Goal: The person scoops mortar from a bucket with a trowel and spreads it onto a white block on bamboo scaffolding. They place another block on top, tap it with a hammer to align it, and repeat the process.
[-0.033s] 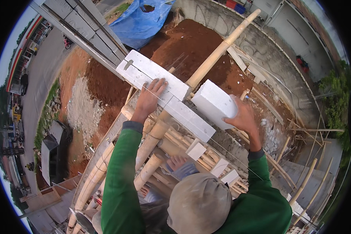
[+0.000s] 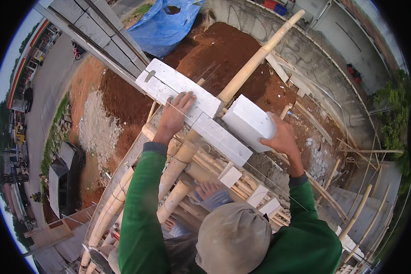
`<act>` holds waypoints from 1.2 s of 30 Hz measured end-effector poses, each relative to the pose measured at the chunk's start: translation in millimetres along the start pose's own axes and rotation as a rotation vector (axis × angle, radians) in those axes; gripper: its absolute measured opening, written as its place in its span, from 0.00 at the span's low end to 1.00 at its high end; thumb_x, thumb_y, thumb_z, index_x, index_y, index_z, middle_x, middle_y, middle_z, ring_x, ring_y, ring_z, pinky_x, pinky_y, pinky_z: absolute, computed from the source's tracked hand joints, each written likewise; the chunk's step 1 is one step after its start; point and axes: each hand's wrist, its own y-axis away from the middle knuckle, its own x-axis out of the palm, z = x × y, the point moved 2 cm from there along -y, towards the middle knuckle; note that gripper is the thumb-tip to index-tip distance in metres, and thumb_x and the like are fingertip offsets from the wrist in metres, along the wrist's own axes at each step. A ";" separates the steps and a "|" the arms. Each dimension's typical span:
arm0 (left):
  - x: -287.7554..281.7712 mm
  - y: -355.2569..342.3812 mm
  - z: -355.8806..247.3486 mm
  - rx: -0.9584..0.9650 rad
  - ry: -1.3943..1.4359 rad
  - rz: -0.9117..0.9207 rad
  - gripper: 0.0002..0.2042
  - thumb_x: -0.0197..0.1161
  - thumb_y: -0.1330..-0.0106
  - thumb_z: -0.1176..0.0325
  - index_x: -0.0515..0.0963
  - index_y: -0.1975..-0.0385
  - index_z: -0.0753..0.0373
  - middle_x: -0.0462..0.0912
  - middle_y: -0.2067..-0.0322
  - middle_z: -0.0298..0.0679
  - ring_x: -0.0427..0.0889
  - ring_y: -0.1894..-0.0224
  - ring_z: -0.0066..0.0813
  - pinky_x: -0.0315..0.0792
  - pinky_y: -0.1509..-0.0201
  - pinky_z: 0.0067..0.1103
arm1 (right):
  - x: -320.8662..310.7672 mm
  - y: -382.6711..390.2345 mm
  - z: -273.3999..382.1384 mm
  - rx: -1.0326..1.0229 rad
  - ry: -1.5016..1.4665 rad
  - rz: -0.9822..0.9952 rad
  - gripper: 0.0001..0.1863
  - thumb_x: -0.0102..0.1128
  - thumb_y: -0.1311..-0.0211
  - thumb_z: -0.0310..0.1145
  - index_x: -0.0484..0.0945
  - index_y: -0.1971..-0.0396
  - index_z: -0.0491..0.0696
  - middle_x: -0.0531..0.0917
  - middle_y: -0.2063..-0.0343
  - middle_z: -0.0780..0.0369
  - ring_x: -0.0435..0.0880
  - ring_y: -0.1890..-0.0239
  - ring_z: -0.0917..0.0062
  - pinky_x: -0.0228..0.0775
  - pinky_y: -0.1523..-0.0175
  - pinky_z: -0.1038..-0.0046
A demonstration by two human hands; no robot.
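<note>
My left hand [image 2: 176,115] lies with fingers stretched out on top of the white wall blocks [image 2: 182,89], which stand in two long rows side by side. In my right hand [image 2: 283,137] is a shorter white block [image 2: 247,119], gripped at its right end between thumb and fingers. This block sits at the right end of the far row, with a gap between it and the neighbouring block. A thin string [image 2: 269,178] runs along the near row's edge. The underside of the held block is hidden.
Bamboo scaffolding [image 2: 173,166] stands below and in front of me, with several small white block pieces [image 2: 257,195] nearby. A thick bamboo pole [image 2: 260,57] rises beyond the wall. Far down lie red soil [image 2: 223,45], a blue tarp [image 2: 169,25] and a parked vehicle [image 2: 61,178].
My right hand and the block in it have shifted very slightly left, toward the neighbouring block. The left hand stays in place.
</note>
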 end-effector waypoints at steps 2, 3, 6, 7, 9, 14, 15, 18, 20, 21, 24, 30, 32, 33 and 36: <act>-2.4 1.1 -1.7 0.006 -0.005 -0.013 0.44 0.64 0.40 0.82 0.61 0.20 0.49 0.60 0.18 0.34 0.61 0.18 0.41 0.59 0.17 0.51 | 21.6 1.1 -5.0 -0.024 -0.009 -0.010 0.51 0.81 0.62 0.48 0.76 0.32 0.46 0.87 0.43 0.49 0.88 0.43 0.52 0.79 0.37 0.55; -3.5 1.2 -2.3 0.006 -0.014 -0.019 0.44 0.64 0.40 0.81 0.61 0.20 0.49 0.60 0.18 0.34 0.61 0.18 0.41 0.59 0.17 0.51 | 30.6 0.7 -7.0 -0.017 -0.006 -0.008 0.51 0.81 0.62 0.48 0.76 0.32 0.46 0.87 0.43 0.49 0.88 0.43 0.52 0.79 0.37 0.55; -4.9 -0.8 -2.0 -0.009 -0.019 0.020 0.44 0.65 0.40 0.81 0.61 0.20 0.49 0.60 0.18 0.33 0.61 0.18 0.40 0.60 0.18 0.51 | 50.4 -4.8 -7.1 -0.060 -0.034 0.002 0.51 0.80 0.61 0.48 0.75 0.31 0.46 0.86 0.42 0.49 0.87 0.44 0.50 0.79 0.38 0.54; -6.2 -0.6 -2.7 0.009 -0.005 -0.023 0.44 0.64 0.41 0.81 0.62 0.20 0.51 0.61 0.19 0.35 0.61 0.18 0.42 0.61 0.19 0.51 | 54.7 -6.5 -6.1 -0.064 -0.030 0.014 0.51 0.80 0.60 0.48 0.75 0.31 0.46 0.86 0.42 0.49 0.87 0.44 0.50 0.79 0.38 0.54; -7.8 -2.8 -1.8 0.029 0.003 -0.072 0.43 0.63 0.42 0.82 0.64 0.22 0.54 0.64 0.21 0.39 0.62 0.19 0.44 0.63 0.21 0.51 | 59.9 -13.3 -3.6 -0.080 -0.054 -0.008 0.51 0.81 0.60 0.47 0.75 0.32 0.43 0.85 0.40 0.47 0.86 0.42 0.48 0.78 0.36 0.55; -6.1 -3.8 0.7 0.035 0.004 -0.063 0.43 0.64 0.42 0.82 0.63 0.21 0.54 0.63 0.20 0.39 0.61 0.19 0.44 0.62 0.20 0.51 | 69.7 -20.8 0.9 -0.084 -0.066 0.005 0.51 0.81 0.60 0.46 0.75 0.32 0.40 0.84 0.40 0.44 0.85 0.41 0.47 0.77 0.34 0.55; -4.9 -3.8 1.3 0.030 -0.004 -0.048 0.43 0.64 0.42 0.82 0.63 0.21 0.54 0.63 0.20 0.39 0.61 0.19 0.44 0.62 0.20 0.51 | 71.4 -20.5 1.5 -0.086 -0.063 0.000 0.51 0.81 0.60 0.46 0.75 0.32 0.40 0.84 0.40 0.44 0.85 0.41 0.46 0.76 0.34 0.55; -1.8 -3.9 2.1 0.029 -0.017 -0.060 0.43 0.64 0.42 0.82 0.64 0.21 0.54 0.62 0.20 0.38 0.61 0.19 0.43 0.62 0.19 0.52 | 75.8 -19.4 4.3 -0.120 -0.041 -0.036 0.50 0.81 0.60 0.44 0.75 0.32 0.41 0.85 0.42 0.46 0.86 0.43 0.48 0.78 0.37 0.55; 0.1 -4.3 2.5 0.032 -0.001 -0.093 0.43 0.64 0.42 0.82 0.64 0.21 0.53 0.62 0.20 0.37 0.61 0.19 0.43 0.62 0.19 0.52 | 77.8 -20.1 6.9 -0.143 -0.021 -0.057 0.49 0.80 0.60 0.44 0.75 0.33 0.40 0.85 0.44 0.47 0.87 0.44 0.49 0.79 0.39 0.55; 1.2 -3.8 3.0 0.024 0.003 -0.089 0.43 0.63 0.42 0.82 0.64 0.21 0.53 0.62 0.20 0.37 0.61 0.19 0.43 0.61 0.19 0.52 | 78.4 -20.9 8.3 -0.153 -0.010 -0.061 0.49 0.80 0.60 0.44 0.75 0.33 0.40 0.85 0.44 0.46 0.87 0.44 0.49 0.79 0.39 0.55; 3.2 -2.2 3.4 0.028 -0.006 -0.097 0.42 0.62 0.41 0.81 0.64 0.21 0.52 0.62 0.20 0.37 0.61 0.19 0.42 0.61 0.19 0.52 | 80.1 -23.9 9.0 -0.086 -0.029 0.040 0.51 0.80 0.59 0.44 0.73 0.31 0.40 0.83 0.40 0.45 0.84 0.40 0.48 0.75 0.34 0.55; 2.6 -1.6 3.0 0.016 -0.009 -0.074 0.41 0.60 0.37 0.82 0.62 0.20 0.52 0.62 0.19 0.36 0.62 0.19 0.42 0.59 0.17 0.52 | 77.9 -25.8 -2.8 -0.190 -0.089 0.067 0.46 0.76 0.49 0.46 0.73 0.31 0.40 0.83 0.40 0.45 0.83 0.37 0.49 0.74 0.32 0.56; 0.8 -1.8 2.3 0.016 -0.006 -0.080 0.41 0.60 0.38 0.82 0.63 0.21 0.52 0.62 0.19 0.36 0.62 0.19 0.42 0.60 0.17 0.52 | 80.3 -28.2 -9.6 -0.204 -0.128 0.082 0.43 0.74 0.42 0.48 0.73 0.30 0.40 0.82 0.37 0.45 0.81 0.35 0.50 0.72 0.30 0.56; 0.1 -1.8 2.0 0.012 -0.007 -0.067 0.41 0.61 0.38 0.82 0.63 0.21 0.52 0.62 0.19 0.36 0.63 0.19 0.42 0.60 0.18 0.52 | 82.2 -29.8 -12.4 -0.199 -0.153 0.082 0.42 0.73 0.39 0.48 0.73 0.30 0.40 0.81 0.36 0.44 0.81 0.34 0.50 0.71 0.29 0.56; -2.6 -1.1 1.0 0.016 0.009 -0.090 0.41 0.61 0.38 0.82 0.63 0.21 0.52 0.62 0.19 0.36 0.63 0.19 0.42 0.61 0.18 0.52 | 90.7 -31.2 -17.1 -0.154 -0.173 0.096 0.38 0.69 0.31 0.50 0.73 0.29 0.40 0.80 0.34 0.45 0.80 0.33 0.50 0.70 0.27 0.56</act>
